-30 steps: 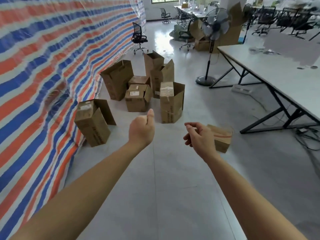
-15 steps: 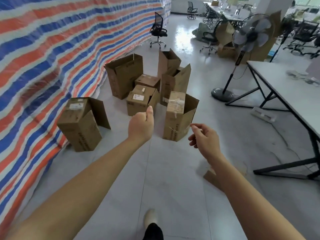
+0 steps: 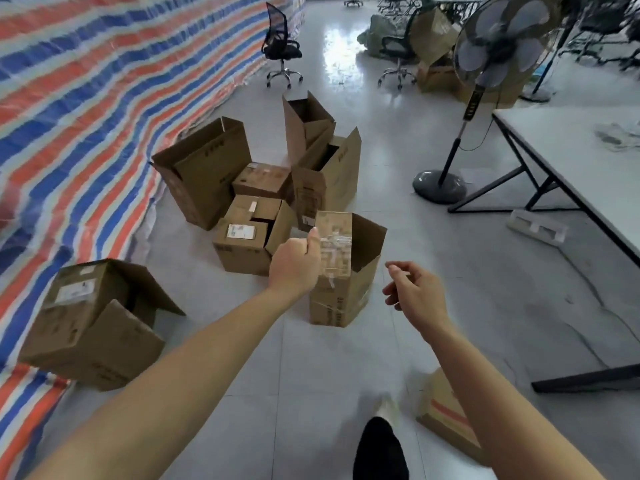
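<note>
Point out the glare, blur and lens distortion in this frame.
Head view: bright glare washes out the glossy floor beside the office chair; head view: the striped tarp at left is smeared and soft; head view: the wide lens bows the edge of the table at right; head view: the left hand, right hand and taped box look fairly sharp.

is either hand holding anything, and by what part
Nothing is held: the left hand is an empty fist, and the right hand is loosely curled, also empty.
</note>
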`<state>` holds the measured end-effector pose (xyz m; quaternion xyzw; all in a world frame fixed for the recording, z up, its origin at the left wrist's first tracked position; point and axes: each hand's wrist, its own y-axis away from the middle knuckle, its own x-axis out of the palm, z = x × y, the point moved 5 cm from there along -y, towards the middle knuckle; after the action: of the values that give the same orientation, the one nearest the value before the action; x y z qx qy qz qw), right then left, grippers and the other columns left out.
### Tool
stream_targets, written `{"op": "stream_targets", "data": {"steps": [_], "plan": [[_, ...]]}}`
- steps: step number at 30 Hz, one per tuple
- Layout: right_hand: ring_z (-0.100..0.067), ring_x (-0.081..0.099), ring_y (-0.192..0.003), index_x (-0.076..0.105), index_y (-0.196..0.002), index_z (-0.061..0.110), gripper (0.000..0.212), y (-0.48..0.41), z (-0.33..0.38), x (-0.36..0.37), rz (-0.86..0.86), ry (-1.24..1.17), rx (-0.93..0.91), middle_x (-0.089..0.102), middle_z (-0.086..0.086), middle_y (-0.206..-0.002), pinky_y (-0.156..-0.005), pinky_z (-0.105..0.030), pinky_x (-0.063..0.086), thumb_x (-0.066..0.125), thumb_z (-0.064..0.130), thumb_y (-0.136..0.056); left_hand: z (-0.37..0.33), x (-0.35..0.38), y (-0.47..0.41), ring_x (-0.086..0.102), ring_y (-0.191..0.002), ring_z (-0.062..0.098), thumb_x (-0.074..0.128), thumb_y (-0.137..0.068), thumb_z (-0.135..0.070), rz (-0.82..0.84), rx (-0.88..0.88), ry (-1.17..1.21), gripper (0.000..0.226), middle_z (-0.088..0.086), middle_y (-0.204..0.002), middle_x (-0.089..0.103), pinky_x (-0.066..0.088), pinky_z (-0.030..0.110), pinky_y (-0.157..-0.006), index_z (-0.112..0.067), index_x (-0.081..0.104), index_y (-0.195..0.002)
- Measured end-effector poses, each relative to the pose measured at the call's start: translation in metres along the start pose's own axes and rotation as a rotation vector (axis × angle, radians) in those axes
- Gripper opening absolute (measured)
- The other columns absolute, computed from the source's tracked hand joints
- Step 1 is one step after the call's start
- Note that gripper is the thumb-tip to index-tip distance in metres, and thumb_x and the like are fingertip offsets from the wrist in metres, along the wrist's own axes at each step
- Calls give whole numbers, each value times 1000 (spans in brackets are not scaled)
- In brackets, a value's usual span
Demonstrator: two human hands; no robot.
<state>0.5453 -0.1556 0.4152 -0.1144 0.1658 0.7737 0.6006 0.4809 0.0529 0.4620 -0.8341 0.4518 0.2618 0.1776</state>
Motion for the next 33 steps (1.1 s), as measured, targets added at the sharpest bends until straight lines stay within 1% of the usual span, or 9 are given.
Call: {"op": "stream_targets", "data": {"steps": [4, 7, 12, 20, 24, 26, 29, 31, 33], "plan": [[-18, 68, -64, 69, -112, 17, 19, -128, -26, 10, 49, 21, 45, 71, -6, -75, -61, -31, 54, 53, 22, -105, 18, 49, -110, 51, -56, 17, 32, -109, -36, -39, -111, -21, 65, 1, -53, 50, 37, 33, -59, -10, 48, -52], [-19, 70, -67, 69, -116, 15, 22, -204, -48, 20, 127, 61, 129, 71, -4, -75, -68, -37, 60, 52, 23, -105, 37, 77, -180, 50, -61, 23, 32, -109, -37, -40, -263, 17, 63, 5, -58, 50, 38, 36, -67, -9, 49, -56], [-22, 71, -76, 67, -119, 14, 24, -309, -71, 36, 240, 184, 234, 72, -6, -83, -73, -39, 60, 52, 26, -105, 65, 112, -265, 46, -59, 22, 34, -108, -36, -37, -416, 28, 60, 3, -57, 46, 36, 35, -68, -11, 44, -54], [-20, 70, -80, 58, -131, 15, 31, -394, -115, 89, 495, 310, 528, 70, -9, -97, -72, -34, 59, 54, 27, -103, 150, 168, -370, 45, -64, 25, 31, -107, -46, 133, -556, -13, 59, 1, -59, 42, 35, 37, -66, -15, 38, -58], [-20, 70, -84, 53, -137, 18, 39, -421, -153, 117, 487, 299, 632, 69, -6, -97, -78, -36, 59, 57, 29, -100, 204, 210, -420, 56, -97, 29, 29, -106, -52, 311, -594, -93, 50, 6, -96, 59, 44, 40, -85, -13, 58, -96], [-21, 69, -89, 52, -138, 20, 41, -429, -176, 134, 445, 297, 667, 67, -2, -92, -88, -44, 59, 57, 29, -99, 235, 238, -437, 55, -110, 30, 33, -105, -52, 401, -628, -135, 47, 7, -114, 60, 45, 40, -91, -13, 56, -116], [-20, 69, -87, 46, -144, 23, 47, -434, -212, 162, 445, 237, 775, 66, 0, -93, -88, -44, 59, 57, 29, -98, 280, 275, -456, 52, -123, 31, 38, -102, -53, 480, -696, -144, 49, 8, -135, 57, 44, 43, -104, -17, 50, -135], [-19, 69, -82, 37, -151, 27, 57, -434, -242, 185, 509, 200, 888, 67, -5, -106, -81, -38, 60, 58, 31, -98, 309, 299, -466, 50, -129, 32, 42, -103, -49, 525, -702, -188, 53, 12, -144, 51, 43, 40, -104, -19, 42, -146], [-22, 69, -91, 21, -159, 30, 71, -435, -276, 212, 595, 217, 971, 59, -12, -135, -82, -36, 61, 58, 34, -98, 338, 322, -475, 44, -136, 36, 40, -103, -48, 590, -661, -294, 56, 18, -153, 39, 42, 43, -108, -25, 32, -154]]}}
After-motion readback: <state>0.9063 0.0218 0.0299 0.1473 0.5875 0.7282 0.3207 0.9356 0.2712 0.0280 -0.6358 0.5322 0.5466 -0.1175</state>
